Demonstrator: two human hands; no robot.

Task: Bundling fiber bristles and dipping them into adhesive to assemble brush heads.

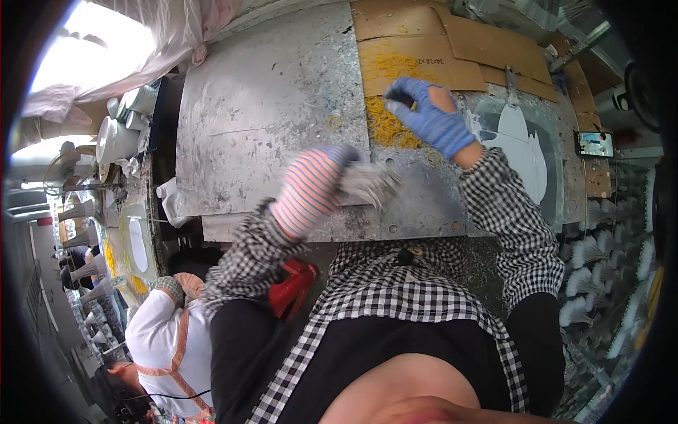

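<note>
My left hand (308, 191), in a glove striped pink, white and blue, is closed around a bundle of pale grey-white bristles (371, 185). The bristles fan out to the right over the metal worktop and are blurred by motion. My right hand (429, 119), in a blue glove with a bare patch on its back, hovers at the pile of yellow rubber bands (387, 127). Its fingers curve toward the thumb with a gap between them, and no band can be made out in it. One loose yellow band (335, 122) lies left of the pile.
Cardboard sheets (487, 46) cover the far right of the worktop (261, 92). White paste (519, 141) with a scraper in it lies at right, beside a phone (595, 144). White fan-shaped bunches (590, 261) stand beyond. Another person (166, 339) works at lower left.
</note>
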